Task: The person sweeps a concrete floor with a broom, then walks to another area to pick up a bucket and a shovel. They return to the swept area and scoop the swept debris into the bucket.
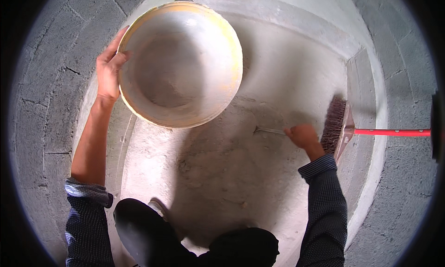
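Observation:
My left hand (110,67) grips the left rim of a wide round basin (170,72), thumb inside and fingers behind. The basin is tilted so that its dusty inside faces me. Its inner wall carries a yellowish band near the rim, and no contents show in it. Lower right, my right hand (303,136) is closed around a thin metal hand tool (271,130). That tool points left, low over the dusty concrete floor (222,169), and ends in a small flared tip. Whether the tip touches the floor I cannot tell. My right fist hides its handle end.
A push broom with dark bristles (333,124) leans at the right, its red handle (393,132) running to the right edge. Grey block walls (57,110) rise on both sides, with a pale ledge (278,16) along the far side. My bent knees (243,248) are at the bottom.

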Demonstrator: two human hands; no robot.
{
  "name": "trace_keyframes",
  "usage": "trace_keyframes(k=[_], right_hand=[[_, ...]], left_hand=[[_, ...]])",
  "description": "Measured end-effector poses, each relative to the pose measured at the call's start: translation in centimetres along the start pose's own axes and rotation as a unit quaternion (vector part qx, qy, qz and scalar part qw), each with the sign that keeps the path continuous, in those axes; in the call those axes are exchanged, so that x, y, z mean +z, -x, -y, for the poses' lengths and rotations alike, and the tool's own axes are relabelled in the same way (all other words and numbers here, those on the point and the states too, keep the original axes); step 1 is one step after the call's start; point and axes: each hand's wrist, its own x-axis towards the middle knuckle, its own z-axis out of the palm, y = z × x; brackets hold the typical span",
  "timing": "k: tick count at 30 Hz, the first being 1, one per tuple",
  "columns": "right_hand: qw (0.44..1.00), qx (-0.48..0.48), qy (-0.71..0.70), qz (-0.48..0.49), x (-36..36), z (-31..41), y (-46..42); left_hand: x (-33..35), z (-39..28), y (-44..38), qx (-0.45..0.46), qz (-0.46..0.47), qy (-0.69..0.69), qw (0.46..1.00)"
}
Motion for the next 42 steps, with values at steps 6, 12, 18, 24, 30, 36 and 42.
trace_keyframes(k=[6,12,18,24,30,36,42], right_hand=[[0.993,0.017,-0.091,-0.067,2.8,5.2,2.9],[0.984,0.091,-0.151,-0.041,0.8,7.9,8.9],[0.963,0.169,-0.19,-0.086,-4.6,6.4,16.4],[0.924,0.238,-0.28,-0.103,-13.3,6.1,20.0],[0.901,0.159,-0.392,-0.1,-19.3,12.5,15.4],[0.978,0.058,-0.163,-0.115,-19.4,19.9,5.9],[0.977,0.008,0.089,-0.194,-19.1,25.3,1.7]], left_hand=[[0.2,-0.7,0.9,0.006,-0.022,-0.011,1.0],[0.3,-1.3,1.9,-0.022,-0.038,0.066,0.997],[0.8,-0.3,2.1,-0.016,-0.044,0.073,0.996],[1.3,0.2,1.6,0.02,-0.056,-0.021,0.998],[0.1,0.7,2.3,0.055,-0.077,-0.086,0.992],[1.5,-0.1,3.2,0.088,-0.073,-0.108,0.988],[1.7,0.0,3.4,0.076,-0.068,-0.094,0.99]])
